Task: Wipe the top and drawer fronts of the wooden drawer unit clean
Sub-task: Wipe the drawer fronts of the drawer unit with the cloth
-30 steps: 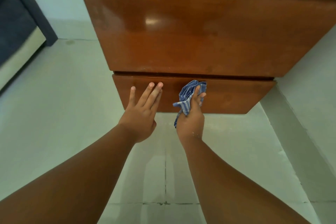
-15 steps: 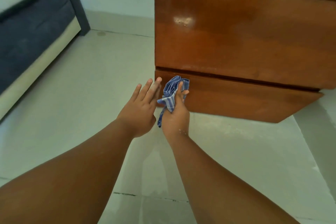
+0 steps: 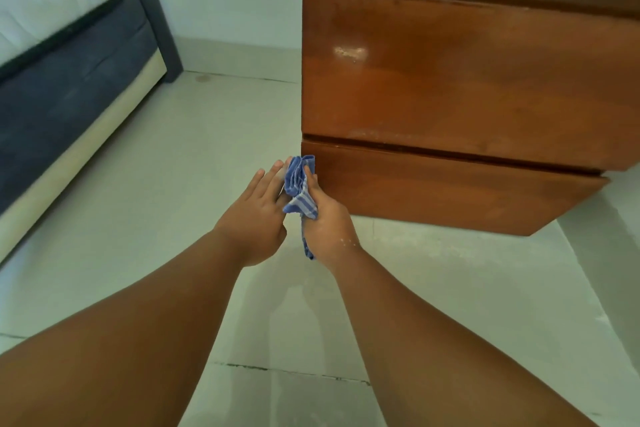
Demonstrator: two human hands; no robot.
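The wooden drawer unit (image 3: 467,87) fills the upper right, glossy brown, with a tall drawer front above a low bottom drawer front (image 3: 433,191). My right hand (image 3: 329,222) grips a bunched blue striped cloth (image 3: 300,184) at the left end of the bottom drawer front. My left hand (image 3: 256,211) is just left of the cloth, fingers straight and held together, its fingertips beside the cloth near the unit's left corner. The unit's top is out of view.
A bed with a dark blue base (image 3: 69,87) and white mattress stands at the left, its dark post (image 3: 152,10) near the wall. Pale tiled floor (image 3: 173,218) lies between bed and unit. A white wall base (image 3: 609,270) runs down the right.
Both hands have slid left along the bottom drawer front, from its middle to its left end. The view has shifted left, bringing the bed into sight.
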